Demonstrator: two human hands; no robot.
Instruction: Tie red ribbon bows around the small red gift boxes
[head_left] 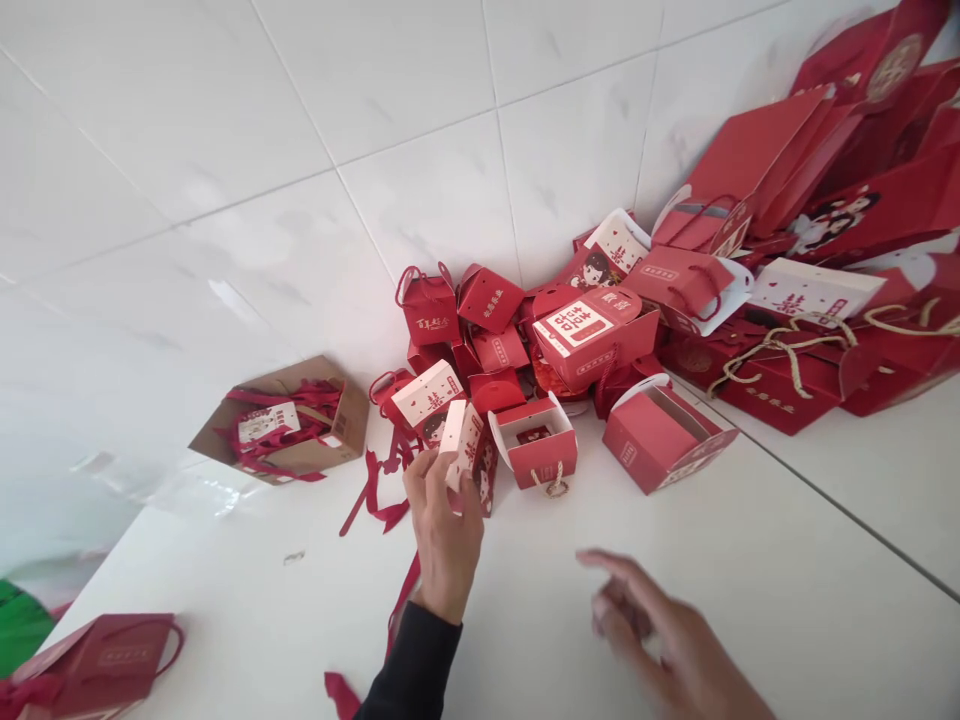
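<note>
My left hand (446, 525), in a black sleeve, has its fingers closed on a small white-and-red gift box (463, 432) printed with red characters. The box stands at the front of a heap of similar boxes. Just right of it sits an open red box (538, 447) with a beige cord loop at its front and something small and dark red inside. Over the white table my right hand (664, 630) is apart from everything, index finger stretched out and the others bent, holding nothing. Another open red box (664, 437) lies beyond it.
A cardboard carton (349, 415) holding red ribbons stands left. Loose red ribbon (382, 500) trails nearby. Large red gift bags (765, 165) lean against the tiled wall (420, 110). Another red box (120, 660) sits at the lower left. A seam crosses the white table (540, 560).
</note>
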